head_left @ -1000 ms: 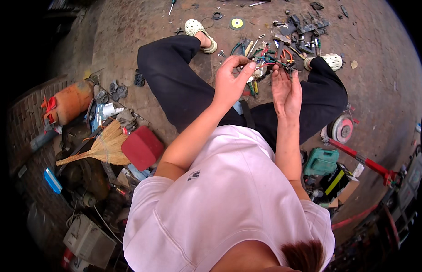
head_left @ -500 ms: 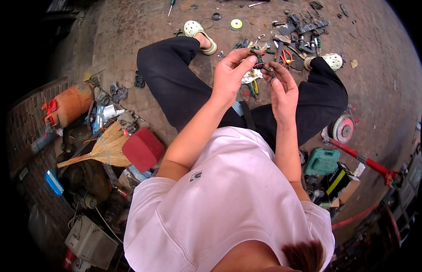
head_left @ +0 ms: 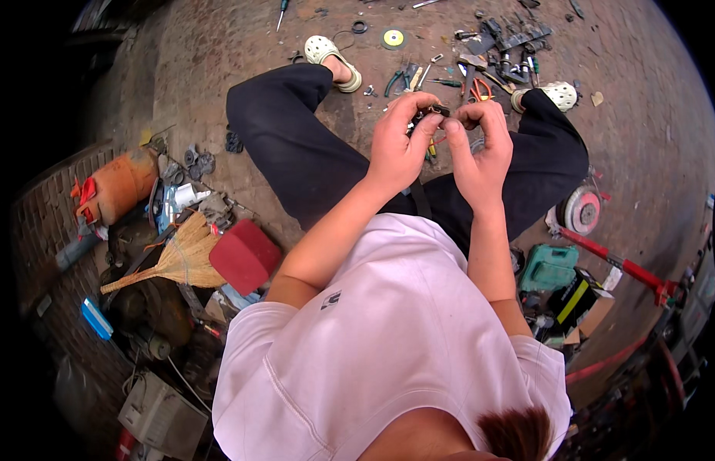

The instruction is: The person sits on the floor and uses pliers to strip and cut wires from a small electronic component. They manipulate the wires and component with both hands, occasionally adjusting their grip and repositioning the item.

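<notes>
My left hand (head_left: pixel 400 146) is closed around a small dark part (head_left: pixel 434 112), which shows between the bent fingers and the thumb. What kind of part it is, I cannot make out; the fingers cover most of it. Close beside it, my right hand (head_left: pixel 484 150) has its thumb and fingers drawn together by the part's right end. A bit of red shows just below the fingertips. Whatever the right fingers pinch is hidden. Both hands are raised in front of me, between my spread knees.
On the brick floor ahead lie orange-handled pliers (head_left: pixel 480 91), a hammer (head_left: pixel 469 73), dark metal parts (head_left: pixel 519 50) and a yellow-centred disc (head_left: pixel 393 38). To the left are an orange gas cylinder (head_left: pixel 123 184), a straw broom (head_left: pixel 184 253) and a red stool (head_left: pixel 244 256). A green case (head_left: pixel 550 267) stands right.
Both hands have come nearer to me, and the left has turned so its fingers curl over the part. Green and red strands visible between the hands before are now mostly hidden.
</notes>
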A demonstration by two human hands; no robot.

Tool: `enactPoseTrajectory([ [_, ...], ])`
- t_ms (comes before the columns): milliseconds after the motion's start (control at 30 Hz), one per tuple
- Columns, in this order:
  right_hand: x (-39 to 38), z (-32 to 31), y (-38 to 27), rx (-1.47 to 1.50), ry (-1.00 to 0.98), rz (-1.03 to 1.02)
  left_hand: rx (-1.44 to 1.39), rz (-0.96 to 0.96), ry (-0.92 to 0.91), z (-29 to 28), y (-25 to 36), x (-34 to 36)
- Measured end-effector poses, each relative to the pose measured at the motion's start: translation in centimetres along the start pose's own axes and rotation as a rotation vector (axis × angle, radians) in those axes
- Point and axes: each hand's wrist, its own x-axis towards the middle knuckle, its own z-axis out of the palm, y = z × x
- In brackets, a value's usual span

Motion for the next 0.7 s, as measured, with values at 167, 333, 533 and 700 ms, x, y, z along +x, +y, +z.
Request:
enactPoseTrajectory([
  [167,0.5,-0.1,0.3,-0.006,-0.092,0.198,0.046,-0.087,-0.019,-0.1,0.9,0.3],
  [333,0.6,-0.2,2.0,-0.052,-0.184,0.184,0.204,-0.026,-0.106,-0.4,0.3,0.3],
  [533,-0.2,0.0,1.7,0.052,0.023,0.244,0.424,0.191,-0.044,0.0,1.4,1.1],
  [700,-0.1,0.2,1.4,0.041,-0.064,0.288,0.5,0.292,-0.092,-0.2,1.2,1.4],
])
